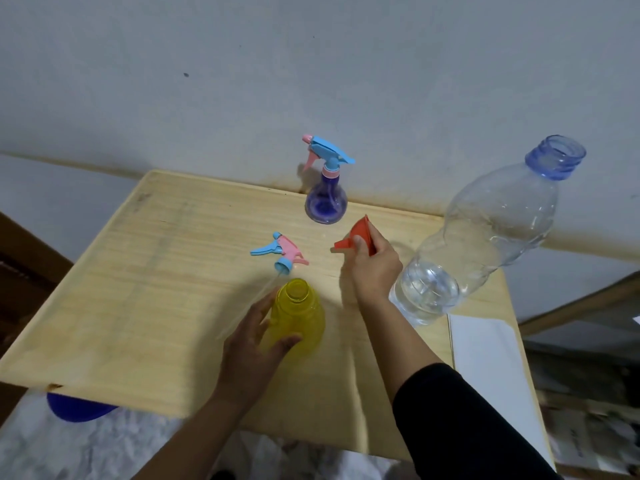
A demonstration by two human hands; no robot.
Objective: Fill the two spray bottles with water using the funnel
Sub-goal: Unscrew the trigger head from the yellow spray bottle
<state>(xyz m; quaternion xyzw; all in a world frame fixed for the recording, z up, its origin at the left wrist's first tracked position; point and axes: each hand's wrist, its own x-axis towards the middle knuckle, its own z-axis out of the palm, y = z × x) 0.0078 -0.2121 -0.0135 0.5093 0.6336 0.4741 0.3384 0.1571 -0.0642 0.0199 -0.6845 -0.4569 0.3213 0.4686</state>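
Observation:
A yellow spray bottle [302, 317] stands open-topped near the middle of the wooden table [138, 289]. My left hand [254, 344] wraps around its lower left side. Its pink and blue spray head [282, 252] lies on the table just behind it, its thin tube trailing toward my left hand. My right hand [372, 268] holds a red funnel [358, 235] above the table, spout pointing left. A purple spray bottle [326, 199] with its blue and pink head screwed on stands at the back. A large clear water bottle [485, 237], uncapped and holding some water, stands at the right.
A white sheet of paper [485, 351] lies on the table's right edge. A blue round object [78, 408] sticks out under the table's near left corner. A grey wall runs behind the table. Dark clutter lies on the floor at the right.

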